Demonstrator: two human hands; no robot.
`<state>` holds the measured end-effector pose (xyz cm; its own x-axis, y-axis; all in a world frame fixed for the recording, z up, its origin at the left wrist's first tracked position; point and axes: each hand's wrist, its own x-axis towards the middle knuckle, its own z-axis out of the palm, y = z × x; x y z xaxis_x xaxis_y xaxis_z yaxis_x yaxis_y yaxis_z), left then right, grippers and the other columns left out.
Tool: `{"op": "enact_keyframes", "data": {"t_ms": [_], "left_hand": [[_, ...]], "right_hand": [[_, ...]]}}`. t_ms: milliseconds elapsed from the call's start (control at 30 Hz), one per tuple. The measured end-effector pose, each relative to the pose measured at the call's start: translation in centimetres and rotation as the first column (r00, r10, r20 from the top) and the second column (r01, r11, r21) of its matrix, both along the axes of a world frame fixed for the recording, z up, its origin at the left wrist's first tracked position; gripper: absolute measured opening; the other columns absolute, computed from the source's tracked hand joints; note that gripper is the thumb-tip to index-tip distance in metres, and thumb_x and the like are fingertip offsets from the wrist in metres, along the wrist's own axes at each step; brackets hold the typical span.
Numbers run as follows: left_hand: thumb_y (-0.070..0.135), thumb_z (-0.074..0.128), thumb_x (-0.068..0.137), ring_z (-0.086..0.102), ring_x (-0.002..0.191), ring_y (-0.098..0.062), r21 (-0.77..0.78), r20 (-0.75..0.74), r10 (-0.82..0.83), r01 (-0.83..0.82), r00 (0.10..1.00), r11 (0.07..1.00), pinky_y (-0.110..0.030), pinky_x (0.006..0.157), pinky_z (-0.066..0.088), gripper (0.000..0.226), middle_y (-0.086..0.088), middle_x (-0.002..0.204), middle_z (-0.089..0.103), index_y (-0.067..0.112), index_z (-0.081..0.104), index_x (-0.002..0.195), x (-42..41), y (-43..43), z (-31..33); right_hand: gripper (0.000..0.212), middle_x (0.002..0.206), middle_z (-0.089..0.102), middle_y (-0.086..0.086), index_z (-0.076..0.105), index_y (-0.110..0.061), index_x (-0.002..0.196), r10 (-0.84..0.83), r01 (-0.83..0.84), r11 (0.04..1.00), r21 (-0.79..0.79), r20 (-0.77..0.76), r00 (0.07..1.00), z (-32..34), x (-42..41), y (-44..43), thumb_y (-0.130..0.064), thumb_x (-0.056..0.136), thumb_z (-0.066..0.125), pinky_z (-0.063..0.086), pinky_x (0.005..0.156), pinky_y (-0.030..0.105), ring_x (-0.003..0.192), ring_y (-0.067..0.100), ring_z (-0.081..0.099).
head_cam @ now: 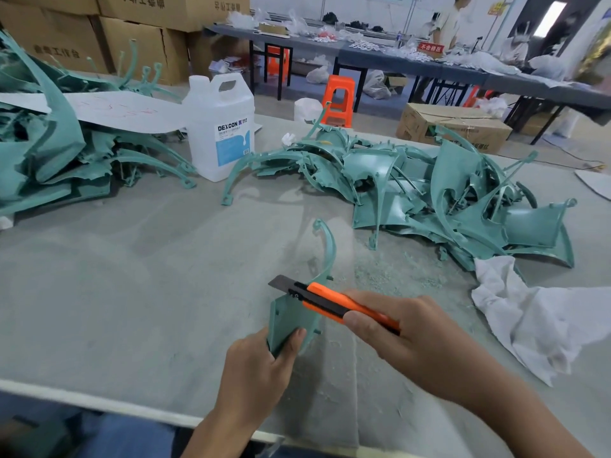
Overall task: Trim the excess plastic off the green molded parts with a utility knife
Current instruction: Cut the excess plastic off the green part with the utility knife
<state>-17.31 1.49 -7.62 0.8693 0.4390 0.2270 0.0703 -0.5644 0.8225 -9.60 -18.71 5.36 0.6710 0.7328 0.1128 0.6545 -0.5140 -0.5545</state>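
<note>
My left hand (pixel 261 365) grips the lower end of a green molded part (pixel 291 317), which stands upright above the grey table (pixel 132 292) with a thin curved arm rising from it. My right hand (pixel 406 332) holds an orange and black utility knife (pixel 334 300). Its dark blade is extended and lies across the top edge of the part's flat panel. A large heap of green parts (pixel 429 193) lies beyond at the right. Another heap of green parts (pixel 56 143) sits at the far left.
A white DEXCON jug (pixel 220 127) stands between the two heaps. A crumpled white cloth (pixel 542 315) lies at the right. Plastic shavings (pixel 380 272) are scattered near the part. Cardboard boxes, orange stools, long tables and people are in the background.
</note>
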Motion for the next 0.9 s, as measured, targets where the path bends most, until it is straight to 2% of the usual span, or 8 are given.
{"op": "enact_keyframes", "data": {"t_ms": [100,233,333,467,600,733,833,900], "left_hand": [[0.056,0.059,0.085,0.057,0.051,-0.022,-0.039,0.006,0.028,-0.028,1.0,0.999,-0.038,0.049,0.045,0.044,0.001,0.052,0.058,0.021,0.055,0.059,0.1,0.2,-0.3],[0.049,0.068,0.085,0.065,0.058,-0.011,-0.17,0.005,0.075,-0.073,0.997,0.983,-0.035,0.051,0.049,0.032,0.012,0.062,0.067,0.022,0.067,0.068,0.4,0.8,-0.7],[0.04,0.075,0.085,0.068,0.062,-0.002,-0.247,-0.011,0.06,-0.061,0.998,0.967,-0.029,0.052,0.053,0.018,0.019,0.068,0.071,0.031,0.069,0.07,0.6,1.0,-0.9],[0.05,0.073,0.077,0.072,0.069,-0.006,-0.389,-0.037,0.042,-0.053,0.998,0.92,-0.038,0.058,0.059,0.025,0.013,0.075,0.075,0.025,0.075,0.078,0.8,1.1,-0.8],[0.048,0.075,0.073,0.073,0.073,-0.01,-0.468,-0.058,0.033,-0.056,0.998,0.882,-0.041,0.063,0.061,0.029,0.009,0.077,0.076,0.02,0.077,0.079,0.8,1.3,-0.8],[0.049,0.077,0.072,0.074,0.076,-0.014,-0.5,-0.062,0.014,-0.043,0.998,0.865,-0.043,0.064,0.061,0.03,0.006,0.079,0.077,0.02,0.078,0.08,0.9,1.6,-0.9],[0.052,0.077,0.07,0.074,0.076,-0.013,-0.522,-0.05,0.006,-0.031,0.999,0.852,-0.042,0.065,0.061,0.028,0.006,0.081,0.077,0.028,0.079,0.084,1.0,1.6,-0.7],[0.054,0.077,0.069,0.074,0.078,-0.01,-0.536,-0.016,0.0,-0.009,1.0,0.844,-0.034,0.063,0.062,0.024,0.008,0.083,0.077,0.039,0.078,0.088,1.0,1.5,-0.4]], "right_hand": [[0.025,0.065,0.059,-0.009,0.061,-0.048,0.122,-0.012,0.013,1.0,-0.025,0.007,1.0,-0.2,2.9,-0.4,-0.049,0.101,0.049,0.035,0.048,0.014,0.049,0.005,0.05],[0.024,0.061,0.058,-0.012,0.068,-0.036,0.112,-0.037,0.033,0.998,-0.046,-0.092,0.995,-1.7,7.1,0.0,-0.048,0.1,0.051,0.037,0.047,0.017,0.048,0.003,0.048],[0.019,0.061,0.061,-0.01,0.069,-0.041,0.105,-0.079,0.072,0.994,-0.08,-0.085,0.993,-2.7,10.4,0.3,-0.048,0.099,0.052,0.043,0.048,0.023,0.049,0.003,0.053],[0.015,0.055,0.058,-0.007,0.064,-0.054,0.104,-0.113,0.097,0.988,-0.12,-0.136,0.984,-4.1,14.6,1.1,-0.043,0.1,0.054,0.045,0.044,0.02,0.044,0.001,0.051],[0.021,0.059,0.057,-0.007,0.067,-0.041,0.116,-0.119,0.083,0.977,-0.196,-0.179,0.977,-5.7,17.8,2.0,-0.04,0.101,0.052,0.044,0.045,0.019,0.043,0.0,0.05],[0.026,0.074,0.066,-0.01,0.069,-0.032,0.111,-0.114,0.086,0.946,-0.312,-0.071,0.991,-7.0,20.1,3.1,-0.045,0.102,0.048,0.043,0.055,0.02,0.056,-0.002,0.058],[0.024,0.082,0.066,-0.012,0.064,-0.036,0.107,-0.089,0.091,0.935,-0.342,0.02,0.996,-7.6,20.8,4.3,-0.047,0.103,0.044,0.042,0.058,0.024,0.074,0.012,0.064],[0.024,0.084,0.064,-0.01,0.062,-0.041,0.113,-0.099,0.121,0.933,-0.338,0.082,0.992,-8.1,20.8,5.2,-0.047,0.103,0.041,0.042,0.061,0.029,0.078,0.018,0.061]]}}
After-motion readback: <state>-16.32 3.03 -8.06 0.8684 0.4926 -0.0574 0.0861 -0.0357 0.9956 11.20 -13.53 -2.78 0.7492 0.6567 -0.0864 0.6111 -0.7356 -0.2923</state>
